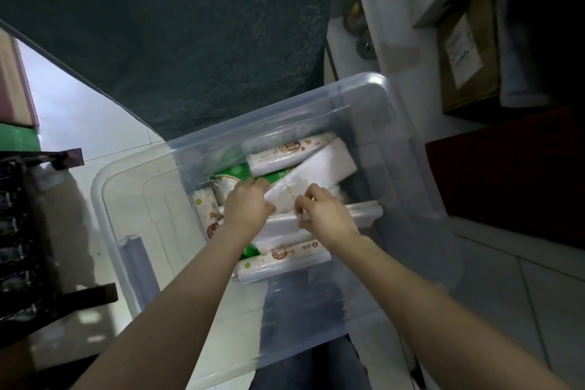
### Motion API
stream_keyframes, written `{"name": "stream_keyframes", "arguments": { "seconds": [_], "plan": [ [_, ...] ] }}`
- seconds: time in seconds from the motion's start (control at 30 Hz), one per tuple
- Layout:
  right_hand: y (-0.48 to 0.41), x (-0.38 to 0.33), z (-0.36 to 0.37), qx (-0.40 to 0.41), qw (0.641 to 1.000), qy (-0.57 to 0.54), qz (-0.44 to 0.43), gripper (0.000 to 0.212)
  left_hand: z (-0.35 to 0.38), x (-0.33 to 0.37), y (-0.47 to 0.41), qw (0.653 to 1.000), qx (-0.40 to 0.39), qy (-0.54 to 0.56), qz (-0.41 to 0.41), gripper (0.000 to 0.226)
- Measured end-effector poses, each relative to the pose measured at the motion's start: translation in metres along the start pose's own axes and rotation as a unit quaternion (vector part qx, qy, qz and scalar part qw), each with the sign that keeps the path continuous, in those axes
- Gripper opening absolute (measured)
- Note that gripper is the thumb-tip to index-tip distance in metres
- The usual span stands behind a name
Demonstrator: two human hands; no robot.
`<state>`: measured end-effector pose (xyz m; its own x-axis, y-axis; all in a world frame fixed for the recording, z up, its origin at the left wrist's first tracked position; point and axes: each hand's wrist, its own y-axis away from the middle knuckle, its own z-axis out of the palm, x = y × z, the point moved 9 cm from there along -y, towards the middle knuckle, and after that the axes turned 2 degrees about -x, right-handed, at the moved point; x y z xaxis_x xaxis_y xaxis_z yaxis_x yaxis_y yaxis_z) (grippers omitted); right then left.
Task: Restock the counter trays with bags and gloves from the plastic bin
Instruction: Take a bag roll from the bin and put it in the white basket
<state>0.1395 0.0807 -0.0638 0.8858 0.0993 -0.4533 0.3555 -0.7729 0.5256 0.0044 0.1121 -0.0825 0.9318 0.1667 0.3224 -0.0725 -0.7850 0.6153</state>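
A clear plastic bin [373, 89] stands on the floor below me. Inside lie several white rolls of bags with printed labels [281, 152], a green packet [234, 171] and a white bundle of plastic bags [319, 168] tied with a thin band. My left hand [245, 207] grips the bundle's lower left end. My right hand [323, 214] pinches the band and the bundle's edge with its fingertips. Both hands are down inside the bin. The counter trays are not in view.
The bin's clear lid [133, 199] lies at the left, partly under the bin. A dark rack [28, 231] stands at the far left. Cardboard boxes [468, 51] and a dark red surface [506, 174] are at the right. A dark teal cloth [177, 28] hangs ahead.
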Motion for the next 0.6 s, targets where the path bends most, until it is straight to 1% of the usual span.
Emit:
{"name": "stream_keyframes", "arguments": {
  "seconds": [0.1,0.17,0.23,0.3,0.43,0.53,0.6],
  "plan": [
    [0.004,-0.008,-0.014,0.031,0.999,0.013,-0.006,0.02,-0.004,0.007,0.004,0.999,0.01,-0.032,0.03,0.03],
    [0.005,-0.014,-0.023,0.046,0.999,0.019,-0.016,0.016,0.004,0.013,0.008,0.999,-0.034,-0.007,0.042,0.02],
    [0.004,-0.02,-0.029,0.046,0.998,0.017,-0.032,0.01,0.012,0.017,0.014,0.996,-0.073,0.033,0.051,0.016],
    [0.004,-0.023,-0.032,0.041,0.998,0.021,-0.042,0.007,0.007,0.021,0.021,0.995,-0.053,0.045,0.073,0.014],
    [0.01,-0.024,-0.034,0.0,0.998,0.039,-0.052,0.02,-0.023,0.032,0.046,0.99,0.032,0.008,0.14,0.017],
    [0.023,-0.034,-0.054,0.016,0.996,0.037,-0.075,0.023,-0.046,0.043,0.07,0.981,0.063,-0.022,0.181,0.018],
    [0.036,-0.044,-0.072,0.032,0.994,0.04,-0.094,0.022,-0.06,0.051,0.086,0.978,0.071,-0.019,0.197,0.02]
  ]
}}
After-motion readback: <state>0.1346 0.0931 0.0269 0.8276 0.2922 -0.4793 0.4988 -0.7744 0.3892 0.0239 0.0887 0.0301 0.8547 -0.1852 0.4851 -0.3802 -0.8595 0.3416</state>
